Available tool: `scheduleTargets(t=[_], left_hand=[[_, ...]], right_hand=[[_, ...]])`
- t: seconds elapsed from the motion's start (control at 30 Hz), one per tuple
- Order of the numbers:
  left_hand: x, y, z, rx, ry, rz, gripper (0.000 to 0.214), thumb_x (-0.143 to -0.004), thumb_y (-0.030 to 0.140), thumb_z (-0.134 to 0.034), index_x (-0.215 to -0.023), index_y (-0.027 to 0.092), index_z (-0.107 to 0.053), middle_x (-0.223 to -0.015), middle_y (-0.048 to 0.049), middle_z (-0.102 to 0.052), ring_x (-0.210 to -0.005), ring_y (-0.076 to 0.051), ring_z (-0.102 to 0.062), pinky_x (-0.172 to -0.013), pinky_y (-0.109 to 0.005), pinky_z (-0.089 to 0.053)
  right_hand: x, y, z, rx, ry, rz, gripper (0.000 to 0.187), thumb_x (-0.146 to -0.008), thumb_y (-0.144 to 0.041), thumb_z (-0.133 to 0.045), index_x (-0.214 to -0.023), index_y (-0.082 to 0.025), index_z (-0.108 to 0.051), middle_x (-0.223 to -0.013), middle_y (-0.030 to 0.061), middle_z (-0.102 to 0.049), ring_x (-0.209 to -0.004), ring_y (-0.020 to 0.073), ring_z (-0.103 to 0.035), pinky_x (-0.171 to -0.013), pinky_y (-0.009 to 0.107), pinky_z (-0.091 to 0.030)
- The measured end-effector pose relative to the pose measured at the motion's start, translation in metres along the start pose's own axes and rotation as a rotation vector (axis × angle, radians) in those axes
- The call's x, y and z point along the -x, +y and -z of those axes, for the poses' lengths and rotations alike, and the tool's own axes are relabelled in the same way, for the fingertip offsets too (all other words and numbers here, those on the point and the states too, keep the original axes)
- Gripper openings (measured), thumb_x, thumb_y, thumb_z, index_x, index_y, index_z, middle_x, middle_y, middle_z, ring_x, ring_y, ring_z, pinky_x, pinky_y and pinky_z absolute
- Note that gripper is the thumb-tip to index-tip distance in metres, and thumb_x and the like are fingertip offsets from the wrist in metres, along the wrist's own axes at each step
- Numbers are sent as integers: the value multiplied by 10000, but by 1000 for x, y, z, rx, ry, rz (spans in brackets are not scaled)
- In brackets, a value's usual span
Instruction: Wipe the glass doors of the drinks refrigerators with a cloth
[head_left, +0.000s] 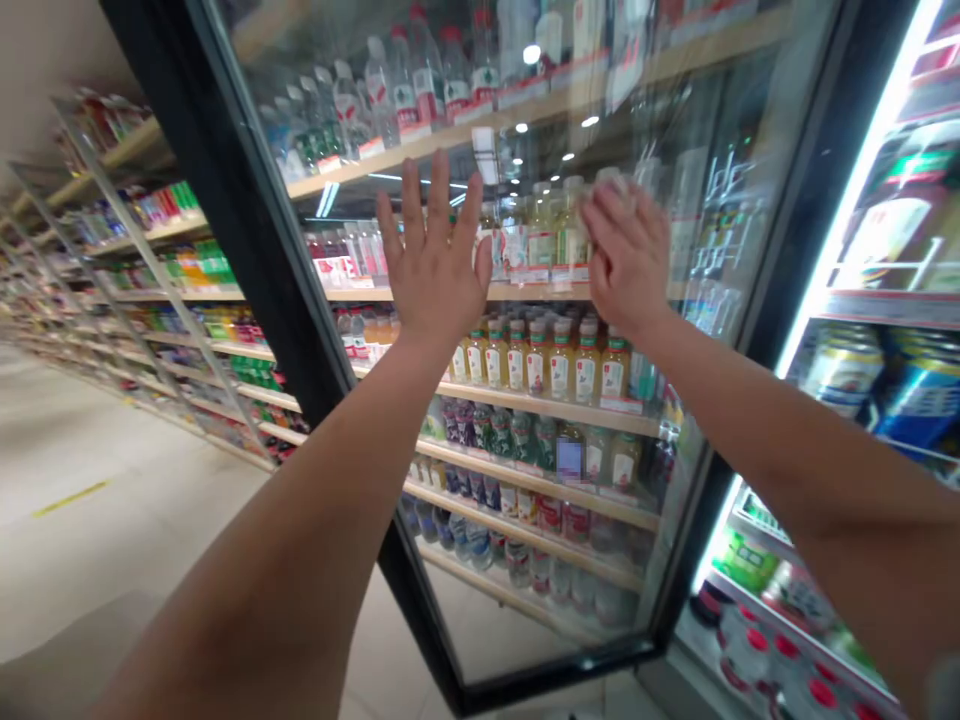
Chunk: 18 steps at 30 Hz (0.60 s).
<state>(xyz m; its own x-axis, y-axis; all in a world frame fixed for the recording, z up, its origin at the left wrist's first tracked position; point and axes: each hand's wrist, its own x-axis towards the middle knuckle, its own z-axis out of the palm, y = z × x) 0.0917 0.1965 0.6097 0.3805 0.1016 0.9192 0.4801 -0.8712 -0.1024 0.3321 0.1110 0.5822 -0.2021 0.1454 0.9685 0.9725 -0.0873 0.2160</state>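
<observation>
A glass cooler door (540,610) with a black frame stands swung out in front of me. My left hand (435,260) lies against its pane with the palm flat and the fingers spread, holding nothing. Farther right, my right hand (630,250) is at the same pane, its fingers bent and pressed together. Motion blurs those fingertips, and a pale patch shows beside them. Whether that patch is something in the hand or a thing behind the glass, I cannot make out.
Through the pane, shelves hold rows of yellow juice bottles (559,365) and red-capped water bottles (427,85). Long drink shelves (142,240) run off to the left above a pale floor (75,450). On the right is the lit cooler with cans (847,370).
</observation>
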Motion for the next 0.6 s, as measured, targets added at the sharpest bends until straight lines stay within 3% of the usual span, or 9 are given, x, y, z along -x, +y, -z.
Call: scheduleTargets(t=[0.1, 0.27, 0.3, 0.47, 0.53, 0.6], left_hand=[[0, 0, -1, -9, 37, 15, 686, -935, 559, -335, -1591, 419, -192, -1620, 228, -62, -1492, -129, 251, -1269, -547, 179], [0, 0, 0, 4, 51, 16, 637, -956, 574, -300, -1575, 434, -239, -1619, 237, -73, -1501, -129, 240, -1268, -559, 161], [0, -1, 1, 19, 44, 15, 648, -947, 588, -318, -1573, 446, -231, -1618, 241, -89, -1497, -126, 249, -1265, -557, 172], [2, -4, 0, -5, 40, -11, 681, -942, 560, -392, -1585, 388, -246, -1639, 204, -3, -1547, -189, 151, -1265, -529, 176], [2, -5, -1, -15, 57, -24, 672, -942, 548, -412, -1577, 381, -269, -1644, 203, 7, -1556, -194, 128, -1268, -518, 169], [2, -4, -1, 25, 67, -31, 675, -924, 563, -451, -1561, 408, -286, -1645, 219, -32, -1554, -191, 145, -1263, -517, 186]], right_hand=[[-23, 6, -5, 24, 110, -110, 566, -1017, -358, -327, -1580, -356, -269, -1611, -89, -369, -1546, 260, -169, -1263, 587, -182], [-28, -23, -1, -44, -181, 311, 524, -1002, -301, -356, -1524, -330, -389, -1613, -80, -374, -1550, 250, -205, -1231, 581, -246], [-28, -24, 1, -58, -206, 343, 511, -1007, -306, -348, -1514, -334, -404, -1605, -82, -389, -1545, 244, -223, -1234, 569, -248], [-25, -4, 11, 8, 4, 68, 522, -994, -294, -339, -1506, -284, -441, -1598, -63, -405, -1510, 249, -281, -1253, 501, -253], [-15, 5, 12, -14, -39, 115, 529, -996, -327, -340, -1518, -292, -416, -1603, -88, -390, -1524, 258, -248, -1253, 533, -243], [1, 16, 14, -66, -174, 305, 521, -1003, -348, -347, -1522, -329, -391, -1605, -111, -378, -1536, 255, -232, -1243, 576, -234]])
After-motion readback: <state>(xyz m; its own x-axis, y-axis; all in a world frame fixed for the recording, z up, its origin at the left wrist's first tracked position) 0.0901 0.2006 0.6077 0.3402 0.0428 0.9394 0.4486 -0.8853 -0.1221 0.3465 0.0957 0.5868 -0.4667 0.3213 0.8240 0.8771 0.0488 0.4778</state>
